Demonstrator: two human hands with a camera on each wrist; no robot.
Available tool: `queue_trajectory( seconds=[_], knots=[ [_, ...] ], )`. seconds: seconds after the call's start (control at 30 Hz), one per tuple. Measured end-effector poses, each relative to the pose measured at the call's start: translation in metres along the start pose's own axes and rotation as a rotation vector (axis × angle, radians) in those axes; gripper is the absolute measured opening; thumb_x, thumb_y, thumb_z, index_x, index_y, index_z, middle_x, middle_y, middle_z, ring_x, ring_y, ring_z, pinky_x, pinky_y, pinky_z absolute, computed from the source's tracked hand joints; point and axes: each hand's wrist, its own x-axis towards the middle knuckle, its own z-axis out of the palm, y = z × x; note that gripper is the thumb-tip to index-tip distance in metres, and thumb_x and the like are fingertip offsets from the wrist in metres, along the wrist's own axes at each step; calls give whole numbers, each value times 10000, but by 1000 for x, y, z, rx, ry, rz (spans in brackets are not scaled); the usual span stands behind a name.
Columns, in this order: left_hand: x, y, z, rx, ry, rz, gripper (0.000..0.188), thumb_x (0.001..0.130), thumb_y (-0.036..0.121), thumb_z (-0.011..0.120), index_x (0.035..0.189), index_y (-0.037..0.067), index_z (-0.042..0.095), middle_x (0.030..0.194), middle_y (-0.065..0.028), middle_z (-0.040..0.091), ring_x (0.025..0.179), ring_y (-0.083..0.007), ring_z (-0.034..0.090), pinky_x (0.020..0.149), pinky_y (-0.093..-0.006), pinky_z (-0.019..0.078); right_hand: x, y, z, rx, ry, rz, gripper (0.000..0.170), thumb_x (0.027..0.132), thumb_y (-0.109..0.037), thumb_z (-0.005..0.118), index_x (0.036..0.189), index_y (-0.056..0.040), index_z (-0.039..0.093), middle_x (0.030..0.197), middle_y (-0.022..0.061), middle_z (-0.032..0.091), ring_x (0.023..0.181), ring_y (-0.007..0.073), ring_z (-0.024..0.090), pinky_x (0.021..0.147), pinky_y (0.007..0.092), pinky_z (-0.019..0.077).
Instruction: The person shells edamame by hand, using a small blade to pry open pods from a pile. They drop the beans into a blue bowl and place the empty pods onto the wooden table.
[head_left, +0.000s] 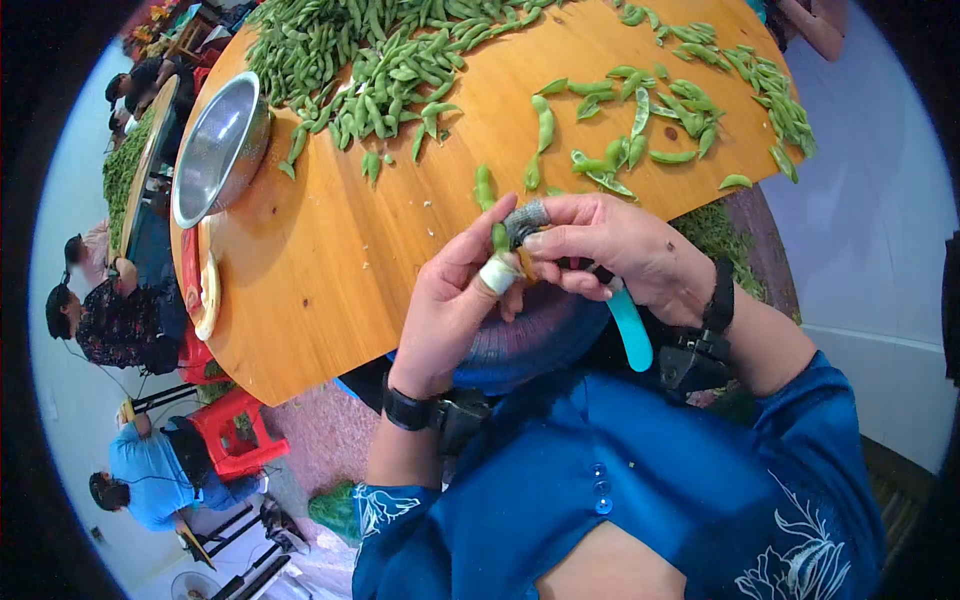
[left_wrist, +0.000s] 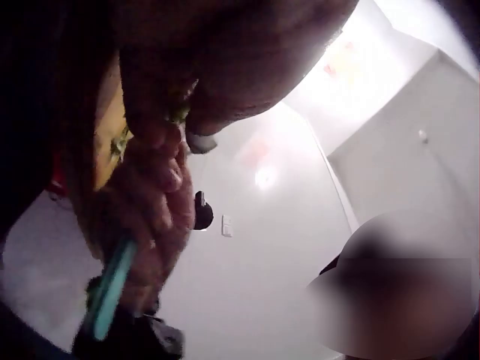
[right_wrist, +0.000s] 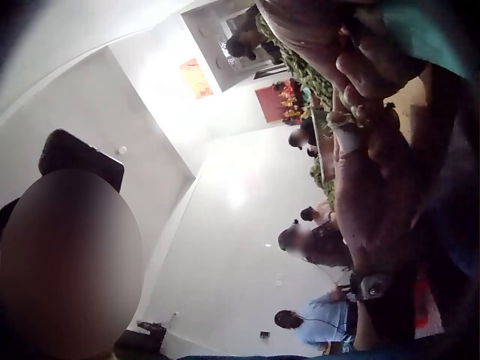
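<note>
In the head view my left hand (head_left: pixel 445 300) pinches a green soybean pod (head_left: pixel 500 237) between thumb and fingers, just over the table's near edge. White tape (head_left: pixel 498 274) wraps the left thumb. My right hand (head_left: pixel 640 250) meets it at the pod, a grey cover (head_left: pixel 525 218) on its index finger. Its curled fingers hold a tool with a teal handle (head_left: pixel 630 330), which sticks out toward my body; the working end is hidden by the hands. The left wrist view shows the teal handle (left_wrist: pixel 114 292) too, below the dark, close fingers.
Behind the hands lies a big heap of pods (head_left: pixel 380 60) on the wooden table (head_left: pixel 320 270). Loose pods (head_left: pixel 690 110) are scattered at right. A metal colander (head_left: pixel 222 150) stands at the left edge, near a red-and-cream object (head_left: pixel 207 290). People sit farther left.
</note>
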Motion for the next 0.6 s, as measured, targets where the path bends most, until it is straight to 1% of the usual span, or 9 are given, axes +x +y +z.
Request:
queue_trajectory(
  seconds=[0.1, 0.23, 0.3, 0.33, 0.37, 0.43, 0.5, 0.57, 0.6],
  knots=[
    [-1, -6, 1, 21, 50, 43, 465, 944, 111, 509, 1389, 53, 388, 897, -19, 580, 669, -63, 544, 599, -196, 466, -3, -4, 2, 33, -36, 25, 134, 900, -158, 553, 948, -33, 562, 702, 1, 566, 464, 21, 463, 384, 144, 331],
    [-2, -3, -7, -80, 12, -5, 471, 939, 122, 525, 1384, 46, 392, 862, -26, 585, 644, -69, 551, 571, -189, 466, -1, -1, 3, 133, -41, 49, 132, 899, -149, 557, 948, -26, 560, 704, 18, 573, 456, 28, 480, 373, 141, 349],
    [1, 0, -13, -262, -48, -77, 481, 933, 141, 539, 1381, 42, 392, 835, -38, 595, 618, -78, 552, 550, -193, 466, 2, 2, 2, 165, -64, 42, 133, 905, -140, 552, 975, -27, 547, 700, 24, 570, 448, 31, 480, 375, 138, 360],
    [3, 0, -17, -324, -85, -91, 497, 924, 148, 549, 1382, 39, 388, 829, -53, 602, 594, -87, 545, 511, -194, 451, 3, 2, 2, 167, -62, 42, 133, 905, -140, 552, 975, -27, 547, 700, 24, 570, 448, 31, 480, 375, 138, 360],
    [5, 1, -20, -325, -86, -94, 497, 924, 148, 549, 1382, 39, 388, 829, -53, 602, 594, -87, 545, 511, -194, 451, 4, 1, 3, 205, -73, 51, 135, 909, -131, 548, 992, -25, 537, 701, 27, 570, 442, 33, 474, 374, 139, 359],
    [8, 0, -26, -417, -166, -111, 510, 918, 159, 556, 1383, 40, 384, 827, -59, 600, 590, -90, 536, 477, -193, 425, 5, 0, 5, 249, -77, 60, 139, 912, -123, 543, 1009, -24, 528, 702, 31, 569, 437, 34, 469, 373, 140, 358],
    [8, 1, -26, -438, -161, -117, 521, 909, 170, 569, 1382, 46, 389, 826, -62, 598, 578, -89, 522, 459, -189, 404, 5, -3, 7, 254, -52, 82, 139, 917, -105, 533, 1026, -22, 515, 706, 36, 568, 436, 36, 461, 373, 140, 358],
    [7, 1, -24, -382, -55, -123, 525, 907, 183, 575, 1382, 55, 393, 814, -53, 590, 567, -81, 502, 456, -186, 397, 6, -5, 7, 232, -41, 83, 138, 917, -107, 534, 1024, -22, 518, 711, 35, 569, 438, 33, 455, 374, 139, 359],
    [7, 0, -26, -391, -101, -107, 535, 905, 182, 577, 1390, 64, 384, 799, -44, 581, 563, -77, 487, 457, -179, 389, 7, -5, 7, 194, -50, 63, 123, 907, -130, 548, 980, -32, 550, 693, 11, 572, 472, 30, 481, 375, 139, 364]
  ],
)
